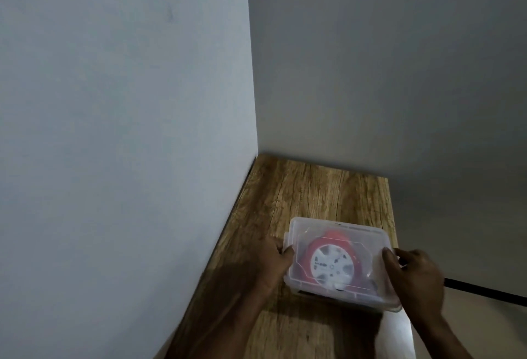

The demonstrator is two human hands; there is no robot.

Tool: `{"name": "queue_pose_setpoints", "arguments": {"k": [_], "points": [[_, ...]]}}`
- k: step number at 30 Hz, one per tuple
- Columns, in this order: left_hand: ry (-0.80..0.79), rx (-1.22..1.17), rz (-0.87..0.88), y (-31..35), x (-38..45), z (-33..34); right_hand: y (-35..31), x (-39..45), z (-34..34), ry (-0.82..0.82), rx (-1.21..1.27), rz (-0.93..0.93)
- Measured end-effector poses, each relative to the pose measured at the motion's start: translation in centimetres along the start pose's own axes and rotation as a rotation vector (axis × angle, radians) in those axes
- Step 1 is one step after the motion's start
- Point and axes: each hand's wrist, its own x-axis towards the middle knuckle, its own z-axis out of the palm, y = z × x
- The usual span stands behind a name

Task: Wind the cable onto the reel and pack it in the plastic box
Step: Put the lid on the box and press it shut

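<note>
Gripping the lidded plastic box at its nine and three o'clock ends, the left hand and right hand curl round it, seemingly steadying the red reel inside on the wooden table.

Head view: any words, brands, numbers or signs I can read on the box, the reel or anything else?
None can be read.
Round white face of the red cable reel, seen through the clear plastic box's lid: small dark marks, too blurred to read.
Clear lid, wooden table, grey walls: no text visible.
</note>
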Motion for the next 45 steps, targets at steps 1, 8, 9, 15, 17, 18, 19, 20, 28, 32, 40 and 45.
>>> {"name": "queue_pose_setpoints", "arguments": {"k": [1,8,9,15,17,18,19,20,28,32,40,45], "points": [[-0.006,-0.001,0.002,0.0,0.0,0.1,0.1,-0.1,0.0,0.001,0.010,0.005],[0.026,0.022,0.002,0.0,-0.4,1.4,0.1,-1.3,-0.3,-0.103,0.181,0.068],[0.030,0.008,-0.007,0.0,-0.4,1.4,0.2,-1.4,-0.1,-0.107,0.201,0.070],[0.018,-0.032,-0.039,-0.2,-0.3,2.0,0.7,-1.5,1.4,-0.133,0.285,0.140],[0.015,-0.049,-0.050,-0.3,-0.3,2.3,0.8,-1.5,1.5,-0.142,0.297,0.138],[0.014,-0.051,-0.059,-0.2,-0.3,2.4,0.9,-1.5,1.6,-0.144,0.303,0.136],[0.019,-0.060,-0.064,-0.2,-0.3,2.5,0.9,-1.4,1.6,-0.145,0.307,0.134],[0.020,-0.068,-0.070,-0.2,-0.2,2.5,0.9,-1.4,1.6,-0.144,0.313,0.133],[0.050,-0.009,-0.097,-1.2,1.0,0.6,-0.7,-2.0,2.6,-0.145,0.330,0.112],[0.044,0.061,-0.112,-2.4,1.4,-1.7,-2.9,-2.3,3.3,-0.173,0.373,0.101],[0.097,0.107,-0.107,-4.4,1.5,-5.0,-6.6,-3.5,4.3,-0.171,0.459,0.015],[0.106,0.060,-0.123,-5.2,2.0,-5.7,-6.6,-3.8,5.6,-0.158,0.432,0.012]]}}
